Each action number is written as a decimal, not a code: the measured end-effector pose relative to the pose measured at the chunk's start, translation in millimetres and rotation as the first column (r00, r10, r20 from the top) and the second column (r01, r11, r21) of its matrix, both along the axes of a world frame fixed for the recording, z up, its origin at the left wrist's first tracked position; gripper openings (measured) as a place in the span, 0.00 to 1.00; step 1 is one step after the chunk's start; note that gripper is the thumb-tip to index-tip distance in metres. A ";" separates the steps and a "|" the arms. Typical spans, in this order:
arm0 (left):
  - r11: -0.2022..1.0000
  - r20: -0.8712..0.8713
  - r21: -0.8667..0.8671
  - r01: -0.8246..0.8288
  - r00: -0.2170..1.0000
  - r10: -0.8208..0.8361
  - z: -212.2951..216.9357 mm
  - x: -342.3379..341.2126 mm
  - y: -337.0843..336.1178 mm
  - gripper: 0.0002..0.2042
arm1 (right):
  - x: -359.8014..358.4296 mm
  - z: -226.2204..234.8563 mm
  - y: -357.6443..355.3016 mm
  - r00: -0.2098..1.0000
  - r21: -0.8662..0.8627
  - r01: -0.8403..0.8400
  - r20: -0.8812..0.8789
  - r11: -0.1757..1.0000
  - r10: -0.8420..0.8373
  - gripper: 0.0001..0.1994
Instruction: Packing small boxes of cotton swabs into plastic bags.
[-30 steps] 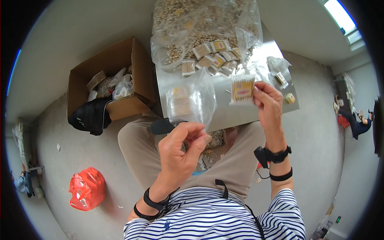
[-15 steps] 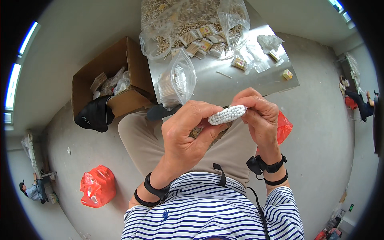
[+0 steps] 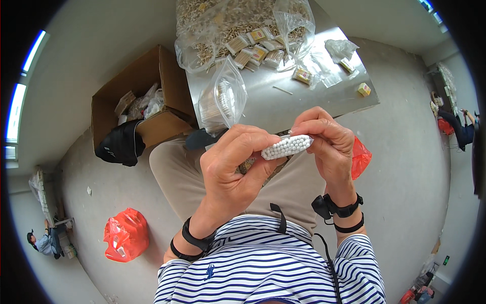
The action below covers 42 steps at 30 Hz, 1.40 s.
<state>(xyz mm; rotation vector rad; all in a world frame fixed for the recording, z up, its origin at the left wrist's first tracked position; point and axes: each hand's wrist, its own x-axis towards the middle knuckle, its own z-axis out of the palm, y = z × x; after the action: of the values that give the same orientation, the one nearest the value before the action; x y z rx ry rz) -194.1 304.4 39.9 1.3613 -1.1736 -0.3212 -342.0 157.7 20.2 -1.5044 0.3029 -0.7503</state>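
Packets crowd the far end of the grey table (image 3: 324,104): a big clear bag of loose cotton swabs (image 3: 238,20) sits at its back edge, and small banded bundles (image 3: 255,50) with yellow-and-red labels lie heaped against it. A smaller clear bag (image 3: 223,99) with swabs inside stands near the table's near-left corner, tilted. Off to the right lie a crumpled clear wrapper (image 3: 340,48), one labelled bundle (image 3: 304,76) and a small yellow box (image 3: 363,89), well apart from the heap.

Both hands are raised in front of the chest, close together, pinching a tight bundle of cotton swabs (image 3: 287,147) — white tips facing the camera, packed in rows. The left hand (image 3: 233,172) is curled, thumb and fingers closed on the bundle's left end. The right hand (image 3: 329,147) is closed over its right end, fingers bent down across the top. The bundle sits level between them, above the lap. Each wrist carries dark bands, and the sleeves are striped navy and white.

An open cardboard box (image 3: 147,96) stands on the floor to the left of the table, filled with bags and packets, and a black bag (image 3: 121,144) slumps against its front. A red plastic bag (image 3: 125,235) lies on the pale grey floor further left — another red bag (image 3: 360,157) shows just behind the right hand. People sit at the room's far edges.
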 end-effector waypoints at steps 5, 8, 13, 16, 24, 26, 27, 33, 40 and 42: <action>1.000 0.006 -0.013 0.003 1.000 -0.003 -0.5 1.5 1.6 0.14 | -0.5 -1.3 1.1 1.000 0.016 -0.011 0.007 1.000 0.010 0.10; 0.999 -0.461 0.037 -0.002 0.887 0.019 -0.3 -4.6 4.5 0.12 | -2.4 -5.4 -0.5 0.999 0.095 0.021 0.030 0.995 -0.024 0.12; 0.998 -0.891 -0.045 0.046 0.450 -0.061 -7.8 3.5 0.6 0.09 | -5.9 -16.8 15.6 0.996 0.303 -0.046 0.087 0.952 0.020 0.23; 0.996 -0.939 -0.062 0.062 0.334 -0.079 -8.4 7.2 0.7 0.09 | -4.6 -8.4 21.8 0.999 0.342 -0.004 0.043 0.940 -0.012 0.23; 0.991 -0.963 -0.100 0.087 0.242 -0.118 -11.0 10.7 -1.4 0.08 | 2.6 -3.8 10.2 0.865 -0.871 0.400 0.258 0.283 -0.430 0.28; 0.989 -0.969 -0.114 0.100 0.208 -0.132 -11.8 8.3 -2.0 0.09 | 5.6 -0.8 12.1 0.848 -0.922 0.384 0.329 0.055 -0.415 0.26; 0.984 -0.974 -0.116 0.132 0.181 -0.139 -13.1 7.7 -1.3 0.09 | 5.3 -3.6 10.4 0.853 -0.925 0.378 0.329 0.046 -0.404 0.24; 0.977 -0.980 -0.100 0.190 0.149 -0.130 -13.1 6.4 0.6 0.10 | -3.3 10.6 0.0 0.931 -0.955 0.297 0.289 -0.001 -0.224 0.18; 0.986 -0.928 -0.004 0.165 0.366 -0.065 -8.5 5.5 1.9 0.11 | -6.8 5.5 3.6 0.933 -0.954 0.301 0.296 -0.006 -0.207 0.17; 0.989 -0.898 0.012 0.146 0.436 -0.054 -2.3 3.8 -0.7 0.11 | -6.7 1.0 6.1 0.932 -0.956 0.294 0.288 -0.006 -0.222 0.18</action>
<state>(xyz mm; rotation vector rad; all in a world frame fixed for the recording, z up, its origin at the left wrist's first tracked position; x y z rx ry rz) -190.3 303.7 37.5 0.9228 -0.2983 -1.0641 -348.6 163.7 21.1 -2.8700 -0.0924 -1.5010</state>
